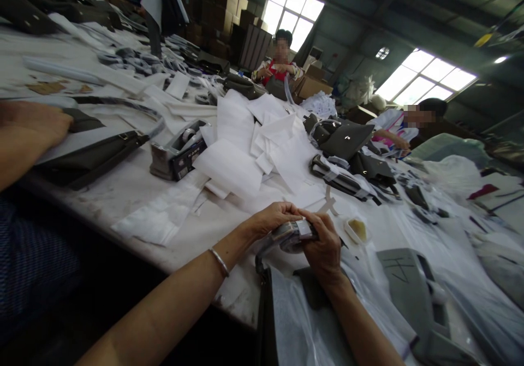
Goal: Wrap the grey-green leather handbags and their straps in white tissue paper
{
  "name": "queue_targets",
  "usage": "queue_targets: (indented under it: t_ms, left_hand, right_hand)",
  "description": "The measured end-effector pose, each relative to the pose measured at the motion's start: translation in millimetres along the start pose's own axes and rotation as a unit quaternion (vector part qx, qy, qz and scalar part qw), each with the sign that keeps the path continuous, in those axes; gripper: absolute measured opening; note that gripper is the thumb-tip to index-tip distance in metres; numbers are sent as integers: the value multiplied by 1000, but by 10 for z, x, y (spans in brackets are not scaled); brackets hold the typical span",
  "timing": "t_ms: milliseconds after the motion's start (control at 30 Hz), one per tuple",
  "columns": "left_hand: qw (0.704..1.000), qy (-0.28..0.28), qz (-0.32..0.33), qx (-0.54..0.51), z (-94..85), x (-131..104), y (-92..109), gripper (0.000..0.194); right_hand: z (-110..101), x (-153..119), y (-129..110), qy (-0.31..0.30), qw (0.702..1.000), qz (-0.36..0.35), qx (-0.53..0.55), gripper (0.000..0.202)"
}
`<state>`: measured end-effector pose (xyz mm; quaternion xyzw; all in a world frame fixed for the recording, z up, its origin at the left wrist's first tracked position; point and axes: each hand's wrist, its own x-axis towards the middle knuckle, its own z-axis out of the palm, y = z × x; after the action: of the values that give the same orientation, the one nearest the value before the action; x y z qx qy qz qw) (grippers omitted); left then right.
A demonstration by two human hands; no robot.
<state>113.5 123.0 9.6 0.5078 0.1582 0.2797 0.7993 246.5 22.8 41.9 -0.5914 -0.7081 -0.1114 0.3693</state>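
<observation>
In front of me lies a dark handbag [267, 311] with a sheet of pale translucent wrapping over it, close to the table edge. Its handle [289, 235] is bundled in transparent film, with a small white piece on top. My left hand [278, 217], a silver bangle on the wrist, pinches the handle's upper side. Curled around the bundle's right end is my right hand [326, 246]. The fingertips of both hands meet at the top. Just past the right hand sits a small white dish [357, 230] with something yellowish in it.
White paper sheets [233, 164] cover the middle of the table beside a black tape dispenser [178, 150]. A grey dispenser [409, 289] stands on the right. Dark bags [346, 139] lie farther back. A co-worker's arm [30, 136] reaches over another bag [94, 150] on the left.
</observation>
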Motion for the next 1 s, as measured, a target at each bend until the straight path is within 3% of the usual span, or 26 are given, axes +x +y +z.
queue_targets:
  t_ms: [100, 200, 267, 400, 533, 633, 700, 767, 900, 1000]
  left_hand:
    - [992, 88, 30, 89, -27, 47, -33, 26]
    - [987, 132, 60, 76, -30, 63, 8, 27]
    - [989, 122, 82, 34, -13, 44, 66, 36]
    - [997, 39, 68, 22, 25, -36, 151, 46]
    - [997, 26, 40, 53, -2, -38, 118, 36]
    - [981, 131, 45, 134, -73, 34, 66, 17]
    - [957, 217, 61, 185, -130, 80, 54, 8]
    - [938, 269, 78, 204, -185, 104, 70, 6]
    - [923, 300, 78, 229, -271, 104, 131, 10]
    - [921, 284, 62, 261, -290, 99, 132, 9]
  right_hand:
    - [-7, 20, -13, 5, 1000, 5, 0, 33]
    - [-2, 18, -10, 16, 1000, 12, -23, 24]
    - [14, 8, 6, 19, 998, 20, -51, 19]
    - [82, -6, 66, -11, 994, 37, -103, 14]
    - [162, -14, 130, -53, 994, 35, -89, 37]
    - [193, -23, 150, -74, 995, 23, -63, 58]
    - [199, -28, 149, -72, 996, 19, -49, 62]
    - [198, -30, 146, -51, 998, 20, -40, 59]
    - [191, -28, 157, -11, 999, 36, -22, 47]
    - [185, -26, 180, 8, 998, 59, -8, 39]
